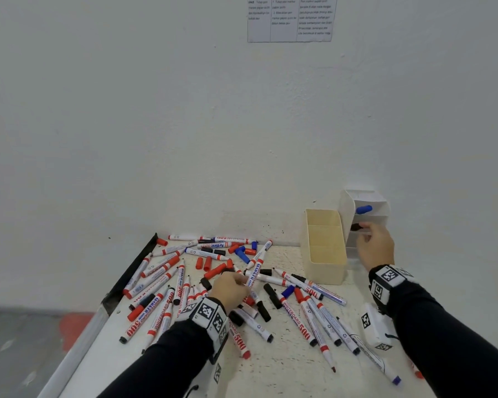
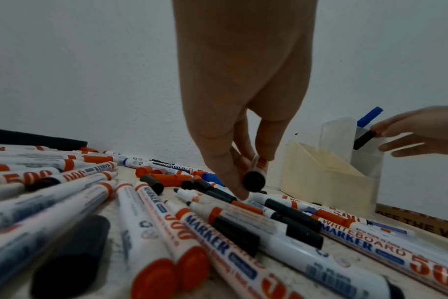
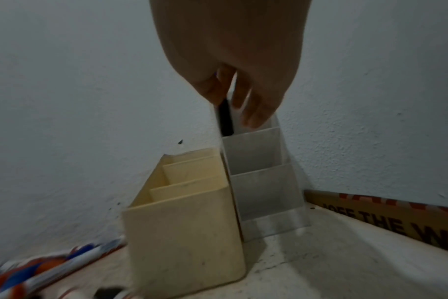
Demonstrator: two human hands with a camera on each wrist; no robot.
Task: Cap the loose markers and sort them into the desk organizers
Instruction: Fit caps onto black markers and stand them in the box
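Many loose whiteboard markers and red, black and blue caps lie scattered on the table. My left hand reaches into the pile and pinches a white marker by its black end. My right hand is at the white organizer by the wall. It pinches a black-capped marker standing in the middle compartment. A blue-capped marker stands in the rear compartment. The cream organizer beside it holds nothing that I can see.
A white tagged device lies near my right forearm. A black strip runs along the table's left edge. The wall stands directly behind the organizers. Printed cardboard lies against the wall at the right.
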